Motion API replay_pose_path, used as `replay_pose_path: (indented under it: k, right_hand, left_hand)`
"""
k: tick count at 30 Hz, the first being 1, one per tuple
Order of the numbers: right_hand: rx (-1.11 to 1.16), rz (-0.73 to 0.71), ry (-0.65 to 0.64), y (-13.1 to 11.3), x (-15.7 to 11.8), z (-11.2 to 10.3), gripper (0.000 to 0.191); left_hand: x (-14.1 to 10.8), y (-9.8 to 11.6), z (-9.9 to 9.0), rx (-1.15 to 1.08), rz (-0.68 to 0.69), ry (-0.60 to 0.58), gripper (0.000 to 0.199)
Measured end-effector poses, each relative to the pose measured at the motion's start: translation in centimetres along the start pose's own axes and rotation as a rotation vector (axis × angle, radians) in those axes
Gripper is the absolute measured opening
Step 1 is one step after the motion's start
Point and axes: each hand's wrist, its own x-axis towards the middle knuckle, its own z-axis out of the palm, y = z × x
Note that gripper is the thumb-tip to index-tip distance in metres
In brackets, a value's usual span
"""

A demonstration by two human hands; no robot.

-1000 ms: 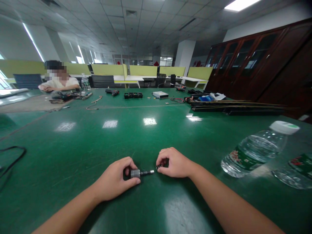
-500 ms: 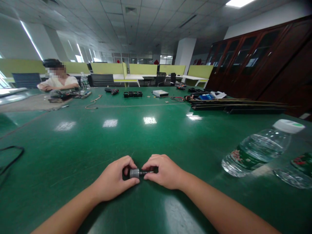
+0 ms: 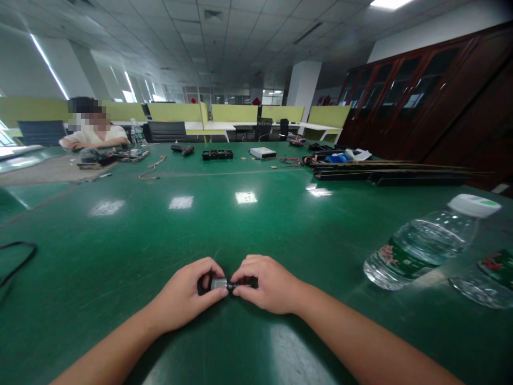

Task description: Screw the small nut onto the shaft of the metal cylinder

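Note:
Near the table's front edge, a small silver metal cylinder with a thin dark shaft [image 3: 218, 283] lies level between my two hands; it looks like a small motor, but its exact kind is unclear. My left hand [image 3: 192, 294] is closed around the cylinder, thumb below and fingers above. From the right, my right hand [image 3: 266, 283] pinches the shaft between thumb and fingertips. The fingertips of both hands almost meet. Part of the cylinder's left end is hidden by my left fingers. Both hands rest low over the green table [image 3: 224, 230].
A water bottle [image 3: 420, 246] stands to the right, with a second bottle [image 3: 497, 278] beside it. A black cable [image 3: 24, 256] lies at left. Farther back are a power drill [image 3: 183, 149], a white box [image 3: 263, 153] and long black strips [image 3: 385, 174]. A person [image 3: 96, 133] sits far left.
The hands and the cylinder sit very slightly farther left in the picture. My left thumb covers a little more of the cylinder. Both grips stay in place.

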Motion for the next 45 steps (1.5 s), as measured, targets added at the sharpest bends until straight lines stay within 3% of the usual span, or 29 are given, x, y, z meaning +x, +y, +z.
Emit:
replay_pose_path:
  k: [7, 22, 27, 32, 45]
  right_hand:
    - [-0.041, -0.075, -0.002, 0.27, -0.15, 0.27, 0.014]
    - [-0.083, -0.068, -0.009, 0.34, -0.09, 0.32, 0.015]
    - [-0.106, -0.052, 0.004, 0.30, -0.03, 0.24, 0.016]
    - [-0.108, -0.059, 0.005, 0.23, 0.02, 0.36, 0.014]
    - [-0.090, -0.064, 0.020, 0.41, -0.13, 0.19, 0.014]
  left_hand:
    - [-0.07, 0.02, 0.18, 0.028, -0.011, -0.005, 0.020]
    - [-0.06, 0.34, 0.22, 0.055, 0.023, 0.004, 0.019]
    - [-0.13, 0.47, 0.23, 0.050, 0.007, 0.009, 0.030]
    - [-0.18, 0.44, -0.01, 0.035, 0.045, -0.015, 0.015]
    - [-0.19, 0.20, 0.10, 0.017, 0.028, -0.003, 0.016]
